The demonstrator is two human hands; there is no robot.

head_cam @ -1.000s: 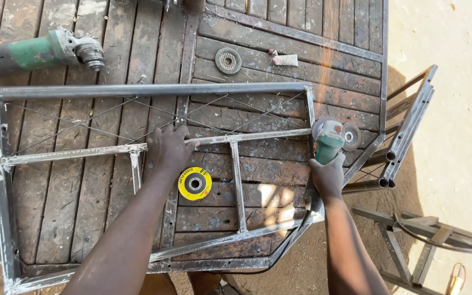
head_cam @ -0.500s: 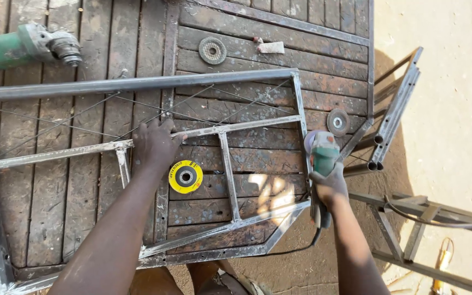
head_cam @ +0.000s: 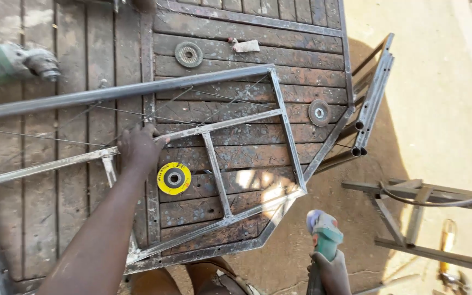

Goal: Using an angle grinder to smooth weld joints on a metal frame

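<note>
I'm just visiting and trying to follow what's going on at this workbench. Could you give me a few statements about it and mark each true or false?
1. The left hand rests on the metal frame. True.
2. The right hand grips a green angle grinder. True.
3. The yellow disc is fitted on that grinder. False: it lies on the wooden table.
4. The right hand's grinder touches the frame. False: it is held off the table's edge.

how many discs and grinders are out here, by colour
yellow disc: 1
grey discs: 2
green grinders: 2, one lying on the table, one in the right hand
total: 5
</note>
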